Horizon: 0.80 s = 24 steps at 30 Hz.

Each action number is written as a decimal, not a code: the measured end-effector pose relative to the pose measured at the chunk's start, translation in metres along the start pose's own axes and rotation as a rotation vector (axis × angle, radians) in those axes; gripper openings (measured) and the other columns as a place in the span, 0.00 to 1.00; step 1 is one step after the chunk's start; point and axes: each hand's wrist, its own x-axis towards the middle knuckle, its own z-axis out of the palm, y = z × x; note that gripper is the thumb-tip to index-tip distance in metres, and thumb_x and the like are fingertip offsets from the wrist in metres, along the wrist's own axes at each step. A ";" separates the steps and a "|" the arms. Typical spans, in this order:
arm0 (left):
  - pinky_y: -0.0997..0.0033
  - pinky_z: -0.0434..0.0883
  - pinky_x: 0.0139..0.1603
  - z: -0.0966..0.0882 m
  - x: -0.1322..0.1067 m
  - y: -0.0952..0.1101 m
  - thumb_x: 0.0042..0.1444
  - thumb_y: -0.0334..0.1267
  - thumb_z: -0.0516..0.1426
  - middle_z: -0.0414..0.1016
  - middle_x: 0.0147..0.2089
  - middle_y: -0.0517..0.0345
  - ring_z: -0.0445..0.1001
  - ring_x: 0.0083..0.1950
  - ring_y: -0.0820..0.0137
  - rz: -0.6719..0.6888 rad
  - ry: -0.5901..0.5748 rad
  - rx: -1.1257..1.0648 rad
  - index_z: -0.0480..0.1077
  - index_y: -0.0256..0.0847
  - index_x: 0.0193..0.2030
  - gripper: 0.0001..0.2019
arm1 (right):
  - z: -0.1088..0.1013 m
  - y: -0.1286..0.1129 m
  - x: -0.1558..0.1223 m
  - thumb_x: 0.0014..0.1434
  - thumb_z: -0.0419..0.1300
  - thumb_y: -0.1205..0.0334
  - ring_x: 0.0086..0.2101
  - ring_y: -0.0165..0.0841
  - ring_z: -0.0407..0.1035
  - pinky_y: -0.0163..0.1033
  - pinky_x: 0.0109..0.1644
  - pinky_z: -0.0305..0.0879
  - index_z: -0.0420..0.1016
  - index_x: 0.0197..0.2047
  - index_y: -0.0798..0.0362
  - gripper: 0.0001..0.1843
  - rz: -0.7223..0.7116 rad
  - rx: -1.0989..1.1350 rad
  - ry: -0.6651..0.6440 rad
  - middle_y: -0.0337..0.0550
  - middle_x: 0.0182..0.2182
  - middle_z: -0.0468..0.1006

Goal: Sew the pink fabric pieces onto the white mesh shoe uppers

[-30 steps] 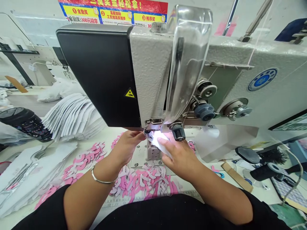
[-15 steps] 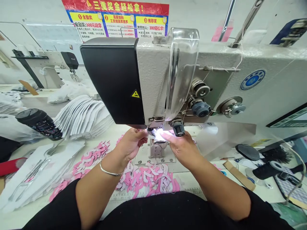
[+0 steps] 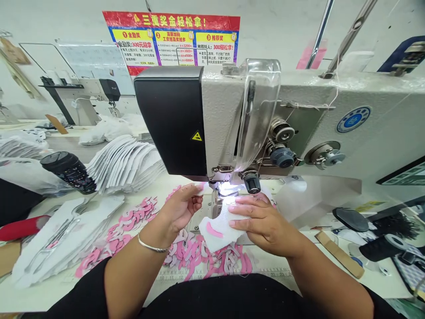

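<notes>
Person seated at an industrial sewing machine (image 3: 202,119), both bare forearms reaching in from the bottom of the view. Right hand (image 3: 264,223) lies open and nearly flat, fingers together and slightly bent, pressing on a white fabric piece (image 3: 215,232) with a pink crescent on its face; no firm grip visible. The piece sits on the machine bed, just in front of the presser foot (image 3: 217,175), its far end running up toward the brightly lit stitching area. Glare hides whether it passes under the foot. Left hand (image 3: 181,208) is half open, fingers loosely curved, fingertips just beside the presser foot; it appears to hold nothing, though I cannot be sure at the tips. Metal bangle (image 3: 151,245) on the left wrist. A loose heap of pink and white crescent cutouts (image 3: 199,254) lies directly below the hands, spreading left across the work table (image 3: 43,294). Farther left: a flat stack of white shaped pieces (image 3: 66,239), a fanned pile of white cut pieces (image 3: 124,164), and a black patterned tumbler (image 3: 68,173) on its side. A clear plastic guard (image 3: 257,106) stands upright on the machine. Red-topped printed poster (image 3: 171,40) on the wall behind. Second sewing machine (image 3: 83,99) at back left.
</notes>
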 end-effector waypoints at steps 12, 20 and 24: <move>0.82 0.69 0.24 0.002 -0.039 -0.016 0.53 0.36 0.64 0.73 0.28 0.59 0.68 0.23 0.79 -0.030 -0.061 0.179 0.70 0.39 0.41 0.11 | 0.020 0.001 0.018 0.66 0.54 0.67 0.57 0.42 0.67 0.52 0.59 0.63 0.73 0.57 0.47 0.18 0.389 -0.221 -0.001 0.47 0.58 0.73; 0.74 0.71 0.32 -0.017 -0.041 -0.012 0.55 0.42 0.63 0.74 0.34 0.56 0.71 0.29 0.74 -0.028 -0.172 0.211 0.71 0.39 0.39 0.11 | 0.025 0.008 0.019 0.67 0.51 0.67 0.55 0.42 0.68 0.55 0.59 0.65 0.76 0.55 0.47 0.18 0.373 -0.158 0.086 0.48 0.49 0.78; 0.72 0.66 0.33 -0.077 -0.032 0.021 0.55 0.46 0.61 0.72 0.29 0.58 0.69 0.30 0.71 0.274 0.276 0.679 0.70 0.39 0.32 0.12 | 0.029 0.011 0.015 0.66 0.52 0.66 0.55 0.43 0.68 0.58 0.60 0.64 0.75 0.56 0.46 0.18 0.371 -0.159 0.102 0.46 0.51 0.78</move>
